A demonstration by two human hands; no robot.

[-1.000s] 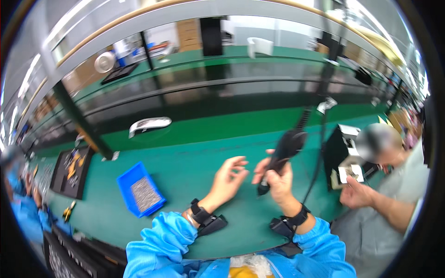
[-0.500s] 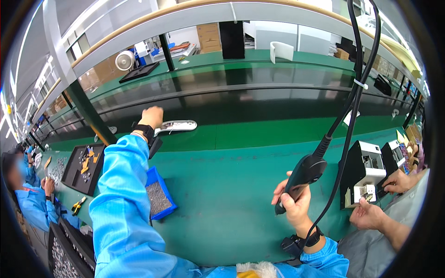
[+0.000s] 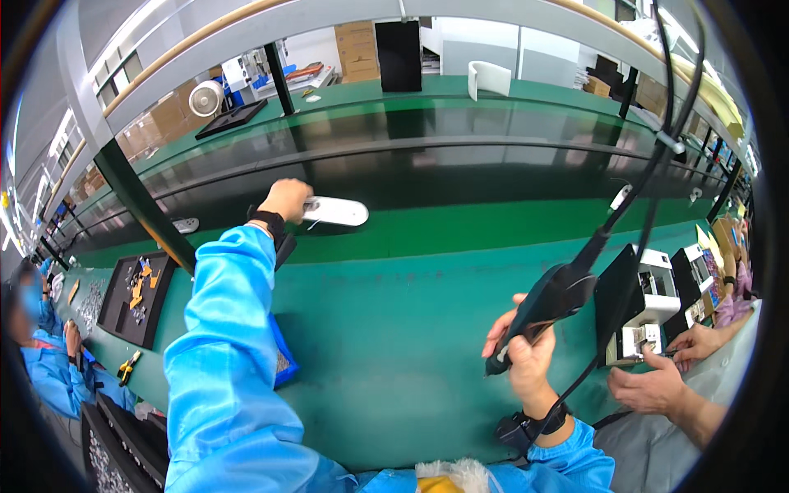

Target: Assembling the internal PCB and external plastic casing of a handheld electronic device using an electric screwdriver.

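Head view: left hand (image 3: 286, 200) is pinching the left end of a white casing (image 3: 339, 211) near the dark belt (image 3: 460, 174); right hand (image 3: 530, 352) is gripping a black handheld tool (image 3: 551, 296) tip-down, its cable (image 3: 591, 251) running upward, presumably keeping slack off the bench (image 3: 411, 345); a blue bin (image 3: 280, 335) is sitting within reach.

I can read no lettering, number or sign anywhere from here. On the black handheld tool (image 3: 552, 297) in my right hand (image 3: 530, 357), I make out no legible mark. The same goes for the long white part (image 3: 339, 211) by my left hand (image 3: 286, 200), far and to the left. On the far cardboard boxes (image 3: 356, 53) and the white-fronted machine (image 3: 657, 287) to my right, any print is too small to tell.
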